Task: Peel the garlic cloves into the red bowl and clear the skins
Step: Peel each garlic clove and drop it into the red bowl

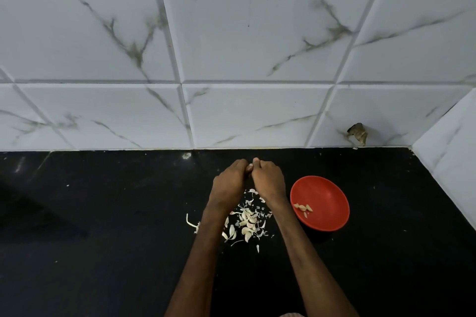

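Meeting fingertip to fingertip over the black counter (103, 213), the left hand (228, 183) and the right hand (269, 180) are held close together, a little short of the tiled wall (257, 33); both have their fingers curled inward, and each pinches one side of a small pale garlic clove (249, 168) that shows only as a sliver between the thumbs; it seems to carry some skin, though the fingers hide too much of it to be sure. Both forearms reach in from the bottom edge of the view, bare, and spread apart toward the person.

Below the hands, between the two wrists, a loose pile of cloves and skins (248, 221) lies on the counter; unpeeled cloves sit in its middle, with thin white flakes scattered around them and a few slivers trailing nearer the person; a curved stem scrap (192, 224) lies apart, just left of the left forearm. The red bowl (327, 195) stands on the counter to the right of the right wrist, near it but not touching; a few peeled cloves (303, 208) lie together against its left inner wall.

Tiny white specks dot the counter here and there; on the wall, low at the right near the corner, a dark ragged patch (357, 133) breaks one tile.
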The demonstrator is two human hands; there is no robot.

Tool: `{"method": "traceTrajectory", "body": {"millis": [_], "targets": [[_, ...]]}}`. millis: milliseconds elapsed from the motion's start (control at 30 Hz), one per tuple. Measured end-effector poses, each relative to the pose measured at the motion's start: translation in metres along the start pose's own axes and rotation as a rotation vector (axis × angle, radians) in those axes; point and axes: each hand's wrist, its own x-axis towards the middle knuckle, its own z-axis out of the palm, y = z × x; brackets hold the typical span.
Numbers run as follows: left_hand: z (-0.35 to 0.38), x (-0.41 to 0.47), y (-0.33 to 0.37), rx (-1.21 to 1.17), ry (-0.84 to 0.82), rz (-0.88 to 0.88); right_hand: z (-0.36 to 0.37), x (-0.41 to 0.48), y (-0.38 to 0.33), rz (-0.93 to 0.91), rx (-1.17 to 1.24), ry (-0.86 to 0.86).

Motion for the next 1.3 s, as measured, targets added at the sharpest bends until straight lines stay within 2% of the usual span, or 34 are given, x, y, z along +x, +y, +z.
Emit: {"method": "traceTrajectory", "body": {"millis": [67,167,300,433,767,1133,1300], "targets": [[0.0,0.0,-0.002,0.063,-0.009,0.052,0.0,0.003,0.001,0.087,0.098,-0.062],[-0.001,0.001,-0.003,0.045,-0.013,0.076,0.001,0.003,0.002,0.069,0.23,-0.077],[-0.005,0.004,-0.006,-0.234,0.056,0.014,-0.004,0.002,0.013,-0.025,0.404,-0.12],[-0.007,0.007,-0.005,-0.453,0.107,-0.048,-0.005,0.002,0.017,-0.116,0.437,-0.116],[-0.011,0.01,-0.005,-0.67,0.227,-0.173,-0.003,0.002,0.016,-0.293,0.451,0.058],[-0.01,0.01,-0.013,-0.757,0.138,-0.139,0.004,0.001,0.011,-0.186,0.524,0.113],[-0.011,0.01,-0.012,-0.803,0.122,-0.131,0.002,0.004,0.014,-0.177,0.431,0.13]]}}
